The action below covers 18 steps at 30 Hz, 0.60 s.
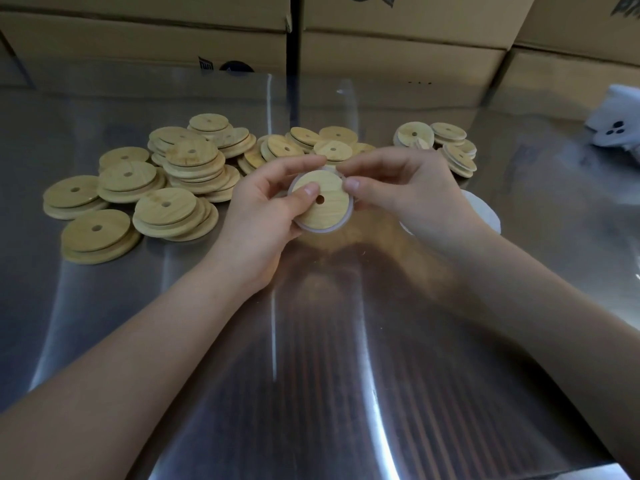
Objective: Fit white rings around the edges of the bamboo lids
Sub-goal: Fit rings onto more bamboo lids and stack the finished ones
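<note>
A: Where's the lid?
B: Dead centre, held above the tabletop. Left hand grip curls round the bamboo lid, thumb pressing its face beside the hole.
A: Ring?
B: White ring shows round the rim from 4 to 8 o'clock. Right hand grip pinches it at 2 o'clock.
A: Around it?
B: Loose lids heaped from 9 to 1 o'clock, spare rings at 3, cardboard boxes at 12

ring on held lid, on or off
Mostly on: the ring wraps the lid at its left, lower and right edge; the left hand and right hand hide the top.
</note>
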Motion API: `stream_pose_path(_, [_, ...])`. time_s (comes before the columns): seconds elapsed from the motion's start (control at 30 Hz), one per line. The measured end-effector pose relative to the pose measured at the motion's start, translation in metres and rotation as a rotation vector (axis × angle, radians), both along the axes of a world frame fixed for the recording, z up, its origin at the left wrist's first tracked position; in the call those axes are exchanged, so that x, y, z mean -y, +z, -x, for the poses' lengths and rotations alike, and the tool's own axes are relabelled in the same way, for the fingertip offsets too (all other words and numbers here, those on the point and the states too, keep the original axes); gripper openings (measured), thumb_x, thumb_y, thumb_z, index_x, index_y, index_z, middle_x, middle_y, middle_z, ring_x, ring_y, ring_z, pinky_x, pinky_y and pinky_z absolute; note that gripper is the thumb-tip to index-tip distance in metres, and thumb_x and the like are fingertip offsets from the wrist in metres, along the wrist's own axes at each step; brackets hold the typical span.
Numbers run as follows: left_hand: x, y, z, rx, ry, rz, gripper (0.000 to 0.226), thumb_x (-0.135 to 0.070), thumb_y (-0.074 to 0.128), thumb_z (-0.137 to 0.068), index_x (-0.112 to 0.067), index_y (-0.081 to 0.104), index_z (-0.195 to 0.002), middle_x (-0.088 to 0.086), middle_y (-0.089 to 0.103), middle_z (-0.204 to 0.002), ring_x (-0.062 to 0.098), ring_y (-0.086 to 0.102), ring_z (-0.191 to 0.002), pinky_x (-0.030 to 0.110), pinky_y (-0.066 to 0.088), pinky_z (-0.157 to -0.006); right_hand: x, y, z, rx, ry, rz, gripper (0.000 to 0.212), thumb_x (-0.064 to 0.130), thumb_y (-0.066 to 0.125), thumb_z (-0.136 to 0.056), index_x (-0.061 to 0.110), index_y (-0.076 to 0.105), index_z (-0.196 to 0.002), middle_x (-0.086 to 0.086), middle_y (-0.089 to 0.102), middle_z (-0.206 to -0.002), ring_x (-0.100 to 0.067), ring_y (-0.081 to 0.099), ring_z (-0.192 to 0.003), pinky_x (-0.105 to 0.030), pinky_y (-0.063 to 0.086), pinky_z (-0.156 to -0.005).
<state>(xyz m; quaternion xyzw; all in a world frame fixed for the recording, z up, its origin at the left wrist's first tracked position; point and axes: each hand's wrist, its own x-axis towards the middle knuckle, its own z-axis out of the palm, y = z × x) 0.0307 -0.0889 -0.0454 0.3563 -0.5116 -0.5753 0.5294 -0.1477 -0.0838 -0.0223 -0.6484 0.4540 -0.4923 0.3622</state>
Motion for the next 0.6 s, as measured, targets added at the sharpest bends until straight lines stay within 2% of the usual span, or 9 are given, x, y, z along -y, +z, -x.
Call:
stream_pose_path(0.1, [-0.0001, -0.0001, 0.0003, -0.011, 0.016, -0.015, 0.029, 0.003, 0.055, -0.094, -0.019, 0.070, -0.105, 0.009, 0.070, -0.114, 0.024, 0.068, -0.107, 0.045, 0.058, -0.089, 0.0004, -0.0036, -0.0006, 0.026, 0.046, -0.014, 0.018, 0.004, 0.072, -0.084, 0.012, 0.075, -0.100, -0.008, 0.076, -0.097, -0.019, 0.071, -0.094, -0.031, 0.057, -0.082])
stream_pose_path(0.23, [0.0004, -0.0011, -0.0022, -0.002, 0.025, -0.012, 0.029, 0.003, 0.056, -0.093, -0.019, 0.071, -0.105, 0.005, 0.073, -0.109, 0.021, 0.069, -0.104, 0.044, 0.058, -0.088, 0.0005, -0.0062, 0.0005, 0.041, 0.084, -0.032, 0.020, 0.005, 0.072, -0.084, 0.019, 0.077, -0.097, -0.002, 0.076, -0.099, -0.017, 0.071, -0.098, -0.027, 0.056, -0.083])
stream_pose_path(0.37, [0.0009, -0.0013, -0.0032, 0.002, 0.022, -0.019, 0.029, 0.003, 0.057, -0.092, -0.019, 0.071, -0.104, 0.003, 0.074, -0.106, 0.019, 0.070, -0.102, 0.042, 0.059, -0.087, 0.0009, -0.0042, 0.0012, 0.030, 0.089, -0.041, 0.019, 0.005, 0.073, -0.083, 0.020, 0.077, -0.094, -0.002, 0.076, -0.096, -0.018, 0.072, -0.093, -0.030, 0.058, -0.080])
stream_pose_path(0.5, [0.0020, -0.0006, -0.0011, -0.040, 0.031, -0.004, 0.034, 0.003, 0.062, -0.089, -0.022, 0.068, -0.111, 0.009, 0.072, -0.110, 0.017, 0.071, -0.097, 0.036, 0.059, -0.081, 0.0031, -0.0045, 0.0024, 0.078, 0.052, -0.119, 0.021, 0.008, 0.074, -0.083, 0.018, 0.072, -0.102, -0.006, 0.074, -0.089, -0.018, 0.071, -0.082, -0.034, 0.059, -0.072])
stream_pose_path(0.6, [0.0037, -0.0017, -0.0017, -0.081, 0.042, -0.024, 0.031, 0.001, 0.064, -0.088, -0.017, 0.066, -0.113, 0.007, 0.074, -0.099, 0.017, 0.072, -0.092, 0.033, 0.060, -0.078, 0.0046, -0.0059, 0.0027, 0.099, 0.019, -0.195, 0.023, 0.009, 0.074, -0.083, 0.012, 0.071, -0.106, -0.009, 0.075, -0.091, -0.020, 0.072, -0.082, -0.032, 0.058, -0.066])
